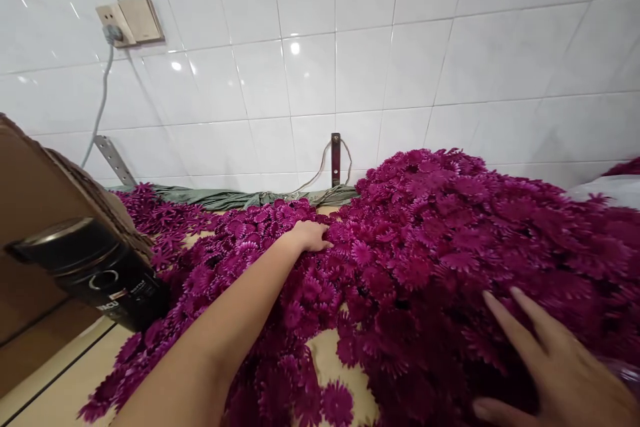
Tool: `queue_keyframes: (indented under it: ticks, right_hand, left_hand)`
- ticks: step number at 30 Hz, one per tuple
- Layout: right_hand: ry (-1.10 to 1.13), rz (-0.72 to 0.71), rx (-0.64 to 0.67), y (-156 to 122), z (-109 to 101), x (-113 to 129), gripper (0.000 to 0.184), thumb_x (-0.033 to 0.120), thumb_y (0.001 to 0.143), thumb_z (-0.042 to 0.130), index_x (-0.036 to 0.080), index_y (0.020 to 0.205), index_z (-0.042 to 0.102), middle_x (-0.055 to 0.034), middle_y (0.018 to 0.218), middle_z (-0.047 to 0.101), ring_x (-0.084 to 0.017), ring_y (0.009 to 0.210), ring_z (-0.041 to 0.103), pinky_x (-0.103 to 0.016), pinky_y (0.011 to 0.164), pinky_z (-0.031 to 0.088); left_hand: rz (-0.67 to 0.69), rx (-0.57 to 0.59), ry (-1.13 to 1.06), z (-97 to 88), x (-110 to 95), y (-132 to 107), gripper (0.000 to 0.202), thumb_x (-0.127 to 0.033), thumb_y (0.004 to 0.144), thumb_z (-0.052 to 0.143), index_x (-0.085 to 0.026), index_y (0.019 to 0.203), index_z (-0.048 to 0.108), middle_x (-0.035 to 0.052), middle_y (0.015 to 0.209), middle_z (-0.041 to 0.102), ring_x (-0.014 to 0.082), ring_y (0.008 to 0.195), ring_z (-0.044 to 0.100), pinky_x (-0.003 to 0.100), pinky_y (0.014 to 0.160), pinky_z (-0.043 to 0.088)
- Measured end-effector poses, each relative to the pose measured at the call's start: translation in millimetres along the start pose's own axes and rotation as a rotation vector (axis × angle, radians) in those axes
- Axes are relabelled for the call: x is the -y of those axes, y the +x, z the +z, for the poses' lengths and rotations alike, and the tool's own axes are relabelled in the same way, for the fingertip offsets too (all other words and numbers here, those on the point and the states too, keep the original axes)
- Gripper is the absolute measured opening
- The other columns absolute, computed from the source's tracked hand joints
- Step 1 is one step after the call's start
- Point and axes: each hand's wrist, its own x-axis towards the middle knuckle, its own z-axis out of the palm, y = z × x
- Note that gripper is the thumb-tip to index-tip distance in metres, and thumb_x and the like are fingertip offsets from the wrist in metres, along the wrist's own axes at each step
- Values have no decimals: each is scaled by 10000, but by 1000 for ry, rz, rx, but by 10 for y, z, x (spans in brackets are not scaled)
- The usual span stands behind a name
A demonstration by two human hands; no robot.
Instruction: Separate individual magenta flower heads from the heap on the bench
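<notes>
A large heap of magenta fabric flower heads (450, 233) covers the table and rises highest at the right. My left hand (311, 236) reaches far forward and rests on the flowers near the back wall, fingers curled into the pile. My right hand (545, 360) lies flat on the near right slope of the heap, fingers stretched out and apart, holding nothing.
A black cylindrical can (95, 273) lies at the left against a brown cardboard box (35, 187). A green cloth (240, 199) runs along the back edge under a white tiled wall (350, 47) with a socket (131, 20) and cable. Bare tabletop (60, 387) shows at the lower left.
</notes>
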Motion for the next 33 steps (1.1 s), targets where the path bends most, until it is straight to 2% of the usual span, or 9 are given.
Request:
queue_keyframes:
  ticks: [4, 8, 14, 16, 18, 21, 23, 28, 33]
  right_hand:
    - [-138, 5, 27, 332, -310, 552, 949, 545, 483, 701, 149, 1286, 385, -216, 1309, 428, -465, 1191, 361, -566, 969, 288]
    - [-109, 69, 136, 427, -475, 650, 905, 560, 534, 675, 167, 1294, 382, -190, 1342, 407, -425, 1246, 307, -544, 990, 270]
    - [104, 148, 427, 359, -413, 794, 1283, 520, 326, 773, 193, 1406, 162, -233, 1427, 197, -455, 1267, 240, -545, 934, 338]
    - [115, 150, 526, 440, -338, 901, 1286, 448, 323, 798, 217, 1410, 151, -230, 1426, 186, -473, 1241, 273, -546, 894, 366]
    - [80, 154, 581, 565, -258, 974, 1108, 347, 439, 777, 209, 1392, 228, -226, 1375, 282, -439, 1157, 409, -496, 840, 414]
    - [-51, 156, 539, 762, -149, 970, 638, 139, 658, 586, 176, 1276, 432, -182, 1166, 494, -301, 952, 582, -364, 747, 453]
    - [-138, 120, 494, 878, -97, 908, 488, 36, 698, 457, 152, 1167, 527, -161, 1031, 562, -250, 852, 618, -316, 700, 447]
    - [-209, 19, 407, 1264, -140, 779, 404, 23, 725, 406, 143, 1075, 567, -129, 923, 606, -222, 772, 640, -284, 664, 438]
    - [-334, -74, 256, 2026, -277, 890, 364, 90, 729, 436, 146, 1073, 541, -139, 981, 570, -244, 760, 637, -305, 621, 443]
  left_hand:
    - [40, -30, 44, -8, -40, -107, 476, -460, 773, 463, -257, 1202, 506, 83, 1231, 573, 234, 1105, 538, 330, 917, 408]
    - [75, -70, 83, -45, -12, -148, 427, -430, 797, 429, -223, 1153, 545, 103, 1205, 580, 239, 1104, 533, 330, 925, 399]
    - [122, -88, 39, 72, 62, -208, 488, -453, 798, 421, -195, 1202, 512, 111, 1239, 553, 233, 1139, 507, 295, 952, 378]
    - [133, -100, 23, 122, 65, -247, 538, -452, 792, 432, -169, 1248, 473, 127, 1305, 492, 241, 1187, 462, 297, 984, 348]
    - [143, -106, 11, 155, 66, -288, 565, -440, 786, 450, -152, 1272, 449, 135, 1351, 439, 249, 1224, 420, 304, 1011, 319]
    - [158, -106, -7, 175, 79, -338, 558, -424, 781, 469, -167, 1276, 447, 116, 1387, 399, 240, 1251, 388, 297, 1032, 291]
    - [166, -105, -21, 181, 96, -356, 555, -423, 779, 478, -175, 1275, 448, 109, 1402, 378, 239, 1255, 384, 297, 1035, 286]
    - [194, -117, -52, 216, 147, -348, 556, -421, 771, 490, -167, 1264, 454, 130, 1408, 361, 268, 1258, 375, 337, 1028, 297]
    - [230, -128, -77, 238, 186, -336, 570, -435, 740, 528, -177, 1245, 469, 139, 1400, 359, 286, 1213, 418, 367, 994, 340]
